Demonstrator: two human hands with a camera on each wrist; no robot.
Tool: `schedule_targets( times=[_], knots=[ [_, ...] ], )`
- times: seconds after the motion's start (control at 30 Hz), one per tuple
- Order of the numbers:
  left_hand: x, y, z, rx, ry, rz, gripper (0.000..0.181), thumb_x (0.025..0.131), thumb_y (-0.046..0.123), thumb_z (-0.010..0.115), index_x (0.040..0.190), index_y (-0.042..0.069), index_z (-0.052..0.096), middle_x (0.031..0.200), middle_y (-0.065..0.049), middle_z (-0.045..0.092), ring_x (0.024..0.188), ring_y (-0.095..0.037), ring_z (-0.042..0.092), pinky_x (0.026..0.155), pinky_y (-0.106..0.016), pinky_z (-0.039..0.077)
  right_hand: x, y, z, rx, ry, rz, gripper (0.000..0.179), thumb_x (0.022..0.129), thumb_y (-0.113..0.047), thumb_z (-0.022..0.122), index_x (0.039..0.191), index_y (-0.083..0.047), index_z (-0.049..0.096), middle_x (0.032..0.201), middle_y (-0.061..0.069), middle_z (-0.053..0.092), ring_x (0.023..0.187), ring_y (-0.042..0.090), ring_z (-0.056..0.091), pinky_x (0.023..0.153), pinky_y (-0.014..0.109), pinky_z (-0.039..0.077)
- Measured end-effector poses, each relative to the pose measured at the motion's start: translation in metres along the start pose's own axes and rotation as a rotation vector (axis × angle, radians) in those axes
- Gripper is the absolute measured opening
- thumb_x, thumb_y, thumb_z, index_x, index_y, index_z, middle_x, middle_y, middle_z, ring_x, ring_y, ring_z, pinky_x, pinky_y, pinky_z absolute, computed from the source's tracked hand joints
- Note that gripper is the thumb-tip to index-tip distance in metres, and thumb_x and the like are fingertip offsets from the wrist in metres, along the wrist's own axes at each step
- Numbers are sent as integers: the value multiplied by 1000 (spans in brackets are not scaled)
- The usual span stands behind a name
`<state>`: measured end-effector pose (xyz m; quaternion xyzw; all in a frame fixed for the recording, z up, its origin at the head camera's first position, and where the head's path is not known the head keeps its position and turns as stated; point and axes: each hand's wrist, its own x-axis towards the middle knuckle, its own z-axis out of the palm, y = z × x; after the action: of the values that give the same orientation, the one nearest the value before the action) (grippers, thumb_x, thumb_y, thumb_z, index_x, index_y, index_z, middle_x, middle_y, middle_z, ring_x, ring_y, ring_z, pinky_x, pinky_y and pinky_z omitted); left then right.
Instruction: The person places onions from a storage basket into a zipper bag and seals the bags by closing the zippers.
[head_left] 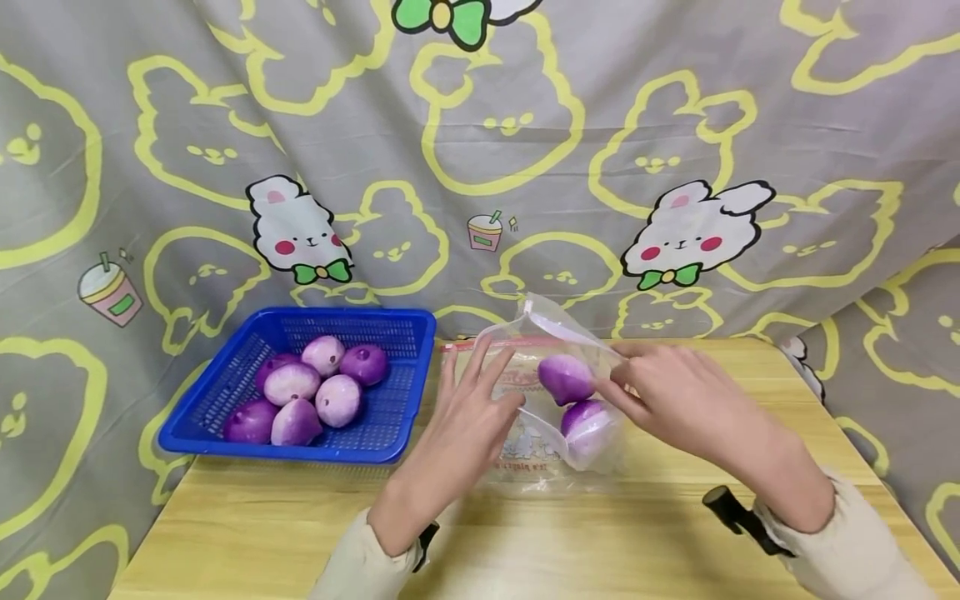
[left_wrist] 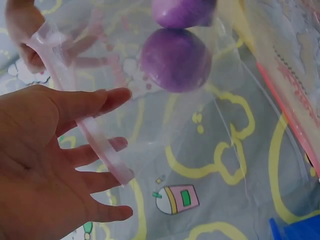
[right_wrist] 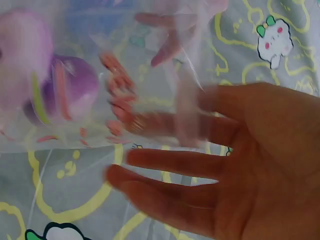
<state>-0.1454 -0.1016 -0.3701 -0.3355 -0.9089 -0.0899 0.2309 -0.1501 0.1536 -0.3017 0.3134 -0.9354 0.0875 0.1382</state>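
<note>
1. Gripped one side of the mouth of a clear bag (head_left: 566, 333) in the right hand (head_left: 675, 383), with the rim between thumb and index finger; extended the remaining fingers loosely alongside (right wrist view, partly blurred).

2. Touched the opposite side of the mouth with the left hand (head_left: 472, 417), straight-fingered and widely spread, with the rim running between thumb and fingers (left wrist view).

3. Contained, inside the clear bag, two purple onions in contact with each other: an upper onion (head_left: 566, 379) and a lower onion (head_left: 585, 425), both over the far half of the table (head_left: 525, 550), near the middle of its width.

4. Spread flat on the table, beneath and to the left of the clear bag, a printed bag (left_wrist: 295, 80), with its red strip along the table's far edge.

5. Placed over the table's far left corner a blue basket (head_left: 393, 400) with perforated walls; heaped inside it seven onions (head_left: 292, 383) in purple and paler tones, mainly toward its left and middle.

6. Showed, rising from the table's near edge, two cream sleeves (head_left: 840, 550), with a black fitting (head_left: 742, 521) at each wrist.

7. Backed the table's far edge with a grey cloth (head_left: 525, 275), patterned with yellow outlines, white rabbits and pink cups.
</note>
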Motion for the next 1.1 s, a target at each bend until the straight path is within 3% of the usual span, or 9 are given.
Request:
schedule_targets(
  times=[0.07, 0.2, 0.5, 0.63, 0.67, 0.73, 0.8, 0.97, 1.1],
  knots=[
    [4, 3, 2, -1, -3, 0, 4, 96, 18, 66, 93, 19, 70, 152, -17, 42, 146, -45, 23, 110, -73, 15, 0, 2, -6, 15, -84, -21, 41, 97, -35, 64, 59, -28, 49, 66, -11, 42, 52, 5, 33, 48, 24, 31],
    [8, 7, 5, -14, -25, -1, 8, 98, 23, 63, 94, 20, 70, 152, -17, 42, 147, -44, 22, 110, -73, 18, 3, 6, -15, 72, -164, -44, 40, 97, -37, 63, 61, -28, 47, 60, -14, 39, 52, 2, 34, 49, 23, 33],
    [10, 6, 14, -55, 2, 64, 18, 101, 29, 55, 95, 18, 68, 139, -7, 58, 149, -29, 26, 115, -68, 10, -2, 32, -34, -49, -9, 53, 33, 97, -20, 56, 65, -24, 46, 56, -13, 41, 50, 4, 38, 48, 26, 32],
    [13, 8, 14, -40, 39, 96, 20, 101, 31, 54, 92, 17, 65, 130, -3, 64, 148, -24, 29, 115, -67, 5, -9, 39, -42, -97, 51, 66, 6, 87, -14, 62, 82, -15, 63, 65, -10, 55, 53, 7, 42, 49, 27, 34],
    [15, 9, 14, -26, 49, 99, 21, 101, 31, 53, 92, 16, 65, 128, -3, 65, 148, -24, 28, 115, -67, 4, -10, 40, -43, -104, 54, 54, 8, 85, -11, 63, 91, -12, 66, 64, -9, 55, 53, 8, 41, 48, 27, 33],
    [17, 12, 14, 9, 65, 94, 22, 101, 32, 53, 91, 15, 63, 125, -3, 66, 148, -24, 28, 115, -68, 2, -13, 38, -44, -108, 52, 28, 31, 80, -2, 61, 110, -9, 69, 62, -9, 52, 51, 7, 38, 46, 26, 32],
    [20, 14, 16, 39, 81, 78, 22, 101, 32, 53, 92, 15, 62, 125, -5, 65, 148, -26, 28, 115, -68, 2, -15, 34, -43, -100, 21, 8, 41, 78, 5, 59, 115, -9, 69, 68, -6, 58, 53, 8, 40, 44, 26, 31],
    [23, 18, 23, 87, 113, 36, 18, 99, 29, 58, 90, 15, 62, 129, -10, 63, 145, -25, 35, 115, -68, 6, -25, 23, -34, -143, -62, 39, 29, 73, 11, 58, 78, -16, 67, 93, 5, 66, 61, 19, 55, 45, 32, 39],
    [22, 22, 31, 136, 98, 34, 14, 97, 29, 62, 92, 16, 66, 134, -11, 62, 142, -24, 40, 114, -69, 12, -34, 23, -27, -211, -55, 83, 24, 77, 8, 58, 68, -14, 56, 69, 0, 49, 60, 20, 47, 45, 34, 36]
  ],
)
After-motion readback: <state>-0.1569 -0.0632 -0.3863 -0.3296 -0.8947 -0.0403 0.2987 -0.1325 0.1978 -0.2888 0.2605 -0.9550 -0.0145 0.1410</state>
